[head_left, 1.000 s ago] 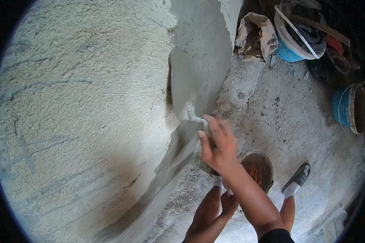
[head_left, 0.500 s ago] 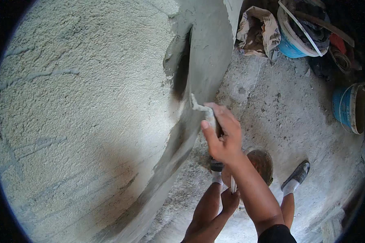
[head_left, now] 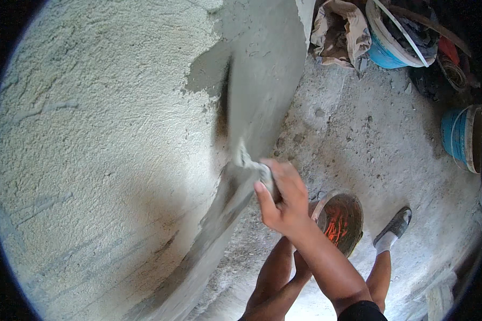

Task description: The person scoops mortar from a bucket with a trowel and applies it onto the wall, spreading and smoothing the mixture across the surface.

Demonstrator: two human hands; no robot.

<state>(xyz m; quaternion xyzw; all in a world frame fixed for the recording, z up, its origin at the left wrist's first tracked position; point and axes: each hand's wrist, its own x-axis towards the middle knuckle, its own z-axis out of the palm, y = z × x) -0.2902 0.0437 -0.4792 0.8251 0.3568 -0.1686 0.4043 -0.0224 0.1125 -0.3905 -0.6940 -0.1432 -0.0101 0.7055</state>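
Note:
My right hand (head_left: 287, 199) is closed around the handle of a plastering trowel (head_left: 250, 162), its bent shank caked with pale mortar. The grey blade lies against the wall (head_left: 107, 144), its left edge throwing a dark shadow. Smooth wet plaster (head_left: 268, 48) covers the wall's right strip; the rest is rough and pale. Below, my left hand (head_left: 301, 266) is mostly hidden behind my right forearm. It appears to grip the side of a round bucket (head_left: 315, 213) with a pale rim. The bucket's inside is brown and wet-looking, with orange-red streaks.
At the upper right stand a torn paper sack (head_left: 341, 32) and a blue-and-white bucket (head_left: 385, 51) piled with dark things. Another blue bucket (head_left: 456, 136) lies tipped at the right. My slippered foot (head_left: 395, 227) rests on the dusty concrete floor (head_left: 353, 128).
The trowel and my right hand have slid left and down along the wall, and a wider smooth grey patch shows at the upper blade. More of the held bucket's inside and rim shows.

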